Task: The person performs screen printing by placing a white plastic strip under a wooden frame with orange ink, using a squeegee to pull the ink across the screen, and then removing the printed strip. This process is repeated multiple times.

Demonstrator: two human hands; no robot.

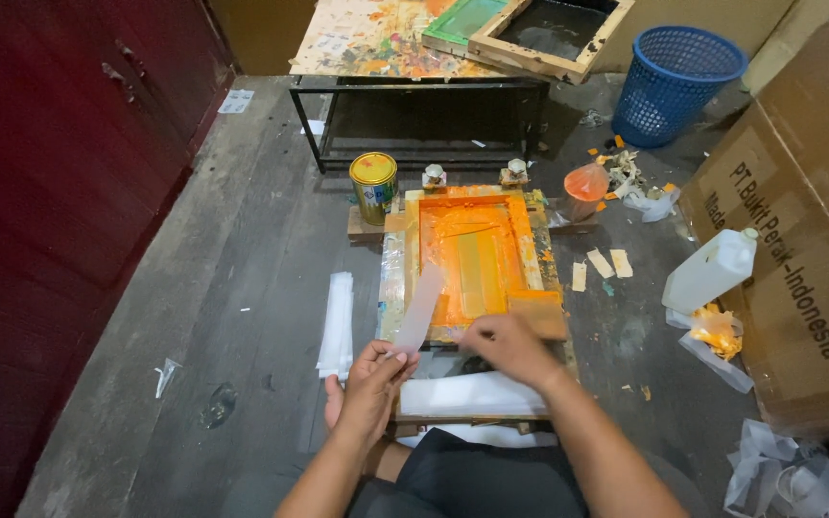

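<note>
Head view: left hand (pixel 373 382) pinches thin, perhaps plastic, strip (pixel 420 309).

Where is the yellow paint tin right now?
The yellow paint tin stands on the floor at upper centre-left of the head view, beside the far left corner of the orange screen frame.

Wet, glossy orange ink coats the wooden screen frame (pixel 472 259) on rough grey floor planks (pixel 242 288), beside a shiny metal tin (pixel 374 186).

A large brown cardboard box (pixel 798 221) with dark lettering is seen at the right edge, a white plastic jug (pixel 712 271) lying against it. A yellow-lidded paint tin (pixel 374 186) with a printed label is stood beside the orange-stained frame.
</note>
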